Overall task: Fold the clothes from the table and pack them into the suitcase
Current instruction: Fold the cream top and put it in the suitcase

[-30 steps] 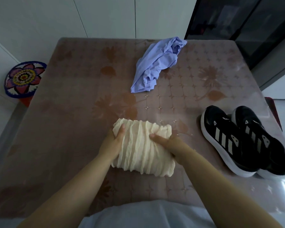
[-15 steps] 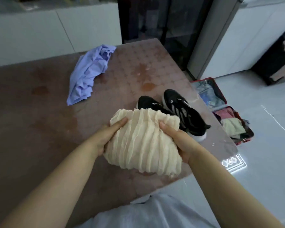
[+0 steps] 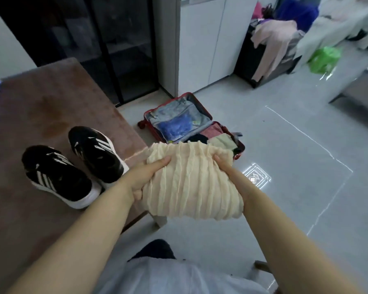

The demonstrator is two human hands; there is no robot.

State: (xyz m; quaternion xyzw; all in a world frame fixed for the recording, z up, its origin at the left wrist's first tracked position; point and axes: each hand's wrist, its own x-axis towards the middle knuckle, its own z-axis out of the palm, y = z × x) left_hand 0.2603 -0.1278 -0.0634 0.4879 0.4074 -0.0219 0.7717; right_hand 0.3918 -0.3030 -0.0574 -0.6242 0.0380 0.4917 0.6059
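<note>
Grey floor (image 3: 289,198) — white cabinet (image 3: 200,45), dark glass doors (image 3: 123,52).

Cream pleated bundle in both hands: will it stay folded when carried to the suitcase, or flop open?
Probably floppy: the cream pleated bundle droops at its lower edge past the left hand and right hand, so one-handed carrying might let it unfold. Likely light, being thin crinkled fabric. The ridged pleats should grip rather than slip.

Black striped sneakers (image 3: 57,179) side by side, green bag (image 3: 324,59), dark glass cabinet (image 3: 106,39)
</note>
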